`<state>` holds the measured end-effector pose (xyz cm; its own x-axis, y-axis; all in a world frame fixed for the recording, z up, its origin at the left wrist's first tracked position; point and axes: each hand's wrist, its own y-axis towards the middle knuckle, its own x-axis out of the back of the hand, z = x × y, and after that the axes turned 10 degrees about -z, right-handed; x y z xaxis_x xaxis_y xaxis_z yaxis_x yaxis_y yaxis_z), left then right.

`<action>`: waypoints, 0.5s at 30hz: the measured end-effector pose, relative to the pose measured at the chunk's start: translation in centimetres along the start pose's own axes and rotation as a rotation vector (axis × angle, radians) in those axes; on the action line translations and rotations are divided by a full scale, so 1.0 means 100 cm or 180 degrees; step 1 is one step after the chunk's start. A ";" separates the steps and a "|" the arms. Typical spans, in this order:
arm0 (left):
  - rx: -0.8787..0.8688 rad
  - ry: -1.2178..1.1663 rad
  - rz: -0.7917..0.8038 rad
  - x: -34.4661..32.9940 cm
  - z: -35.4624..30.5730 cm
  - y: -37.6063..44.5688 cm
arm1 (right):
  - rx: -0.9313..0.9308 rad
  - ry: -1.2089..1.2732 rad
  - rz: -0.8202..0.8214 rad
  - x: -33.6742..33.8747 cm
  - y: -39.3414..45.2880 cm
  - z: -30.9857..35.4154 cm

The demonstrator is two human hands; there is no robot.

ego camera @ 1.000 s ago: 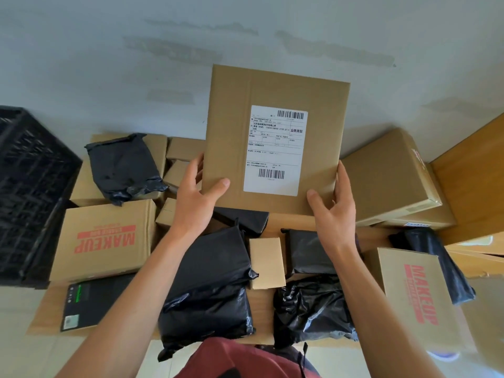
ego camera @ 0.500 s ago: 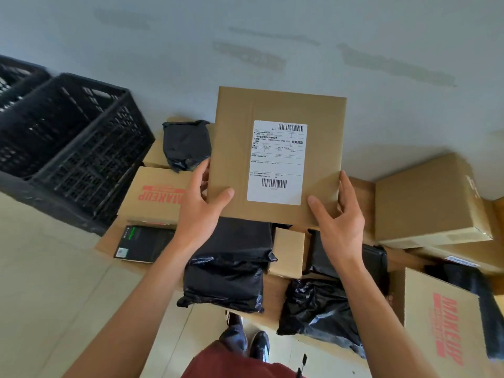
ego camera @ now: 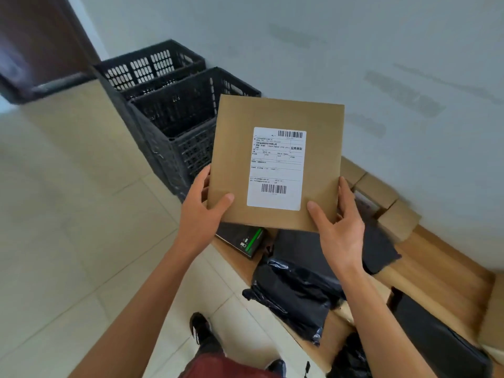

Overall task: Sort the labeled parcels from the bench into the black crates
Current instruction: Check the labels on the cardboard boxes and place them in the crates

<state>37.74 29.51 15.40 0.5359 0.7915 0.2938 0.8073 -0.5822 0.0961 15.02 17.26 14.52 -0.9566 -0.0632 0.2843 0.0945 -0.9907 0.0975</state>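
Note:
A flat brown cardboard parcel [ego camera: 234, 159] with a white shipping label [ego camera: 276, 168] facing me is held up in the air. My left hand [ego camera: 201, 214] grips its lower left corner, thumb on the front. My right hand [ego camera: 338, 227] grips the lower right corner the same way. Two black crates stand on the floor against the wall, the nearer crate [ego camera: 174, 137] just behind the parcel's left edge and the farther crate [ego camera: 141, 66] beyond it. The wooden bench [ego camera: 436, 257] runs along the wall at lower right, under and right of my hands.
On the bench lie black plastic mailer bags [ego camera: 294, 293], a dark box with a green stripe [ego camera: 242, 238] and small brown cartons [ego camera: 381, 192]. A dark door [ego camera: 35, 42] stands at upper left. Pale tiled floor [ego camera: 68, 214] spreads to the left. My shoes [ego camera: 201, 328] show below.
My view has swung left. The crates now sit right behind the parcel, and the bench has slid to the lower right. Both hands keep the same hold on the parcel.

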 end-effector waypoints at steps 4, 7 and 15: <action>0.0021 0.0038 -0.0363 0.058 0.023 0.032 | 0.0174 -0.0049 0.0330 -0.074 -0.002 0.028; 0.0090 0.0027 -0.0617 0.105 0.038 0.058 | 0.0294 -0.0089 0.0521 -0.131 -0.009 0.050; 0.0122 0.0016 -0.1181 0.218 0.071 0.115 | 0.0516 -0.0256 0.0907 -0.258 -0.031 0.108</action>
<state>60.46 41.33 16.19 0.2038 0.9465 0.2504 0.9551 -0.2483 0.1614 42.42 23.28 17.16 -0.8613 -0.3189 0.3956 0.4038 -0.9022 0.1518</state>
